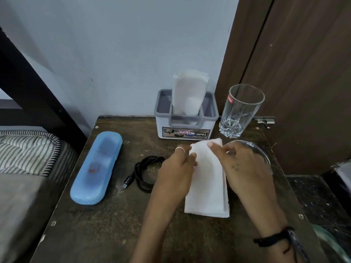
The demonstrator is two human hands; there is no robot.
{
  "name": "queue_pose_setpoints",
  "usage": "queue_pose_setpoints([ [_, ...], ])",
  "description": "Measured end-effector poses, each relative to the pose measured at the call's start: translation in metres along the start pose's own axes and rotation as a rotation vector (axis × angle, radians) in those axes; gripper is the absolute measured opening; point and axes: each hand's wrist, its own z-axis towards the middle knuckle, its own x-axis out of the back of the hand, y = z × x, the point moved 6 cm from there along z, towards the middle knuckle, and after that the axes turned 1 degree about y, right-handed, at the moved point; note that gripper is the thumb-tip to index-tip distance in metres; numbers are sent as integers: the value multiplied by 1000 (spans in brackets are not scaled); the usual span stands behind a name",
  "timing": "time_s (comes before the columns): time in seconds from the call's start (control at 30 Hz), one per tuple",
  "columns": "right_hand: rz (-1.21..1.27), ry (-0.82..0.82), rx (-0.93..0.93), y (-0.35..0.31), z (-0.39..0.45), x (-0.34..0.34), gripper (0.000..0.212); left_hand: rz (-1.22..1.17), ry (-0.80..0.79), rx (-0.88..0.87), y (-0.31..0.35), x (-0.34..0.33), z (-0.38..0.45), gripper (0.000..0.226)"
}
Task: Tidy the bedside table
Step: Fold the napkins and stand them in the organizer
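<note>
A stack of white paper napkins lies on the dark wooden bedside table, right of centre. My left hand pinches its left edge near the top. My right hand grips the upper right corner, thumb on top. Behind them stands a white and grey napkin holder with a wrapped pack of napkins upright in it. A coiled black cable lies just left of my left hand. A long blue plastic case rests at the table's left side.
A tall clear drinking glass stands at the back right. A glass bowl sits partly hidden under my right hand. A brown wooden door is on the right; a striped mattress lies left of the table.
</note>
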Motion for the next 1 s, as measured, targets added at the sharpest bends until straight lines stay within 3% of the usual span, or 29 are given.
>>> queue_pose_setpoints([
  [0.1, -206, -37, 17, 10, 0, 1, 40, 336, 88, -17, -3, 0, -2, 21],
  [0.17, -261, -52, 28, 12, -1, -2, 37, 422, 108, -38, -2, -4, -2, 12],
  [0.23, -232, -66, 27, 9, -2, -6, 38, 469, 100, -40, -4, -11, -1, 26],
  [0.33, -184, -72, 46, 1, -6, -10, 43, 334, 31, 28, -11, -15, 2, 41],
  [0.47, -97, -93, 76, -6, -10, -18, 52, -50, -75, 91, -16, -13, 8, 55],
  [0.57, 37, -153, 56, -7, -6, -18, 55, -201, -25, 30, -10, 2, 12, 45],
  [0.67, 249, -317, -35, -3, -4, -18, 57, -286, 20, -61, 6, 22, 9, 29],
  [0.77, 252, -463, -4, -4, -8, -23, 26, -336, 120, -109, 12, 36, 8, 22],
  [0.83, 247, -478, 35, -8, -10, -26, 22, -356, 152, -121, 12, 37, 7, 19],
  [1.0, 469, -262, 164, -20, -5, -14, 18, -93, 33, -176, 18, 30, 4, 32],
])
